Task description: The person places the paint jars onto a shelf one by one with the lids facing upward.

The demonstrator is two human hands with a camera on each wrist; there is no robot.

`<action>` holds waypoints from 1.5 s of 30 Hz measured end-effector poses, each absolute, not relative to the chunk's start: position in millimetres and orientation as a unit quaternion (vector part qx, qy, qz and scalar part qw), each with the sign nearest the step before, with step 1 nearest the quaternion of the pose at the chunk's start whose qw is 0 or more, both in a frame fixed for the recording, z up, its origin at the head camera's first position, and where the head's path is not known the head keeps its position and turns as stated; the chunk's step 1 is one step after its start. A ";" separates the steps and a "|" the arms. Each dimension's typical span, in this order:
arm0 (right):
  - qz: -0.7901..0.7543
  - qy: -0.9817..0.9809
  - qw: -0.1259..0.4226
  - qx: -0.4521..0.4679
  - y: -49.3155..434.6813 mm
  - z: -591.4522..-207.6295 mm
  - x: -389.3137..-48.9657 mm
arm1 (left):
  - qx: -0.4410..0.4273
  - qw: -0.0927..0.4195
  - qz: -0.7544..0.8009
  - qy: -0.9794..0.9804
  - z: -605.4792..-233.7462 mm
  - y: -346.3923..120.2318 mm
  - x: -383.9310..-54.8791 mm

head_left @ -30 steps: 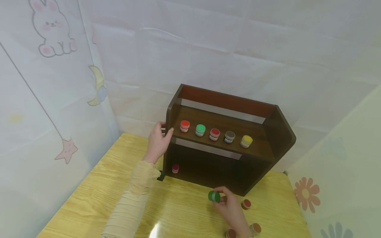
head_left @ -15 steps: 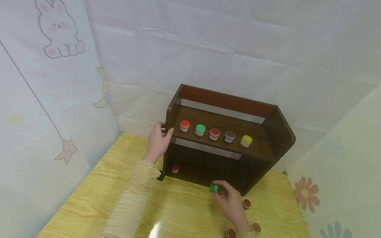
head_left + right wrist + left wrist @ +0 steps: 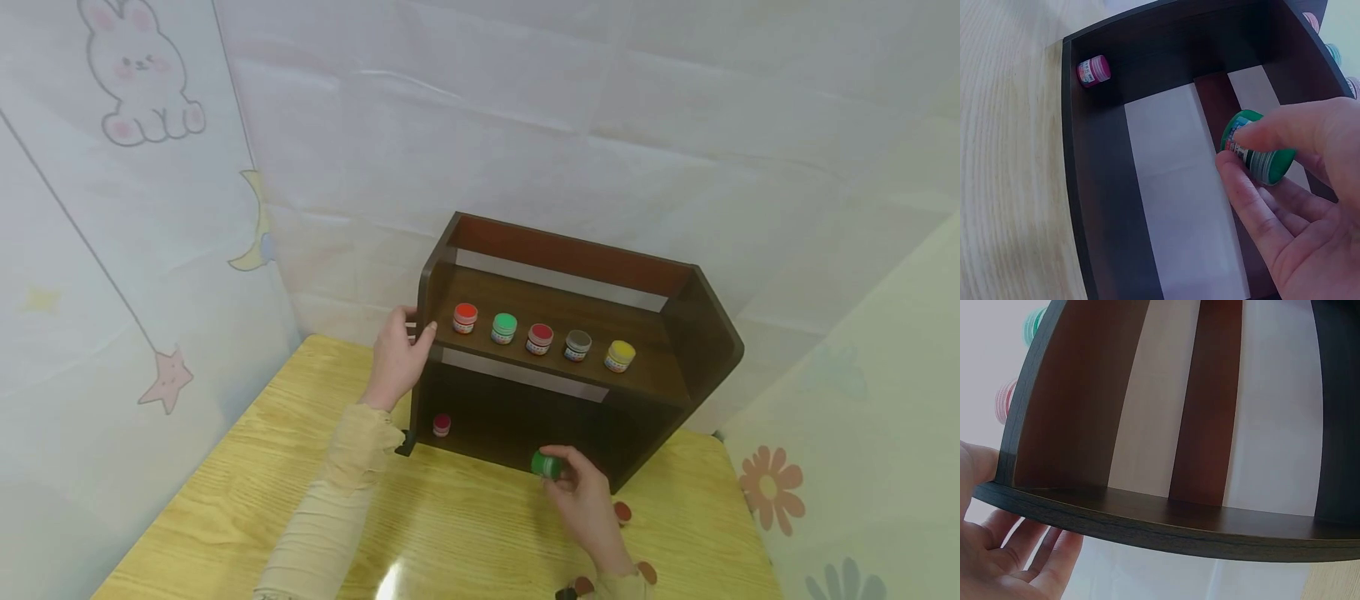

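In the head view, we see the left hand (image 3: 400,358) gripping the dark wooden shelf (image 3: 562,310) and the right hand (image 3: 588,507) pinching a round green jar (image 3: 546,465) by its lower compartment, over the wood-grained worktop (image 3: 465,517).

From the left wrist, we see thumb and fingers straddling the curved, smooth side panel (image 3: 1147,540).

From the right wrist, we cannot read the jar's colourful label (image 3: 1235,129).

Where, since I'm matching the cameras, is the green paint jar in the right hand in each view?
Head: green paint jar below and right of centre, in the right hand.
Left wrist: not in it.
Right wrist: right of centre, about mid-height.
Shared landmark: the dark brown shelf unit.
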State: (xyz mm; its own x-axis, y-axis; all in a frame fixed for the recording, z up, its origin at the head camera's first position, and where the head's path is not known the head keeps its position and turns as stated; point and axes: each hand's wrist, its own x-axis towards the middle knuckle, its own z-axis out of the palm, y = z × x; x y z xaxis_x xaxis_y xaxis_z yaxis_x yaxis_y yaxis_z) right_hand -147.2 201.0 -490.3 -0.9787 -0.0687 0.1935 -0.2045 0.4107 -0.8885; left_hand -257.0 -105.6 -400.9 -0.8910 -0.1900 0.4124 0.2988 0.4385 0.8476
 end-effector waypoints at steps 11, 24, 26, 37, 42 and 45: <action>0.536 -0.833 0.083 0.109 196.1 -476.0 -155.9 | -0.033 0.225 -0.528 -0.818 -401.0 -105.4 -256.6; 0.509 -0.850 0.094 0.093 186.6 -470.5 -170.5 | -0.035 0.230 -0.529 -0.816 -402.6 -106.0 -257.7; 0.511 -0.850 0.092 0.086 185.1 -469.9 -171.0 | -0.036 0.231 -0.530 -0.815 -402.3 -106.0 -257.7; 0.498 -0.855 0.121 0.080 174.0 -459.7 -177.5 | -0.034 0.231 -0.530 -0.815 -401.6 -106.7 -256.3; 0.495 -0.854 0.135 0.088 169.0 -455.6 -181.3 | -0.032 0.231 -0.529 -0.816 -401.1 -106.7 -255.6; 0.495 -0.852 0.138 0.096 166.7 -453.1 -182.7 | -0.032 0.231 -0.528 -0.816 -400.9 -106.8 -255.1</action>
State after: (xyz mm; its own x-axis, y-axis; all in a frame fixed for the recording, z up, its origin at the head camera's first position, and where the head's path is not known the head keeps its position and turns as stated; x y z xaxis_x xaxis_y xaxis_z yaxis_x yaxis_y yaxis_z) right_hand -182.7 166.7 -453.1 -0.9435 -0.0268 0.3303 -0.3002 0.4910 -0.8178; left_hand -255.1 -106.8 -400.9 -0.8908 -0.1915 0.4120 0.2972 0.4404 0.8472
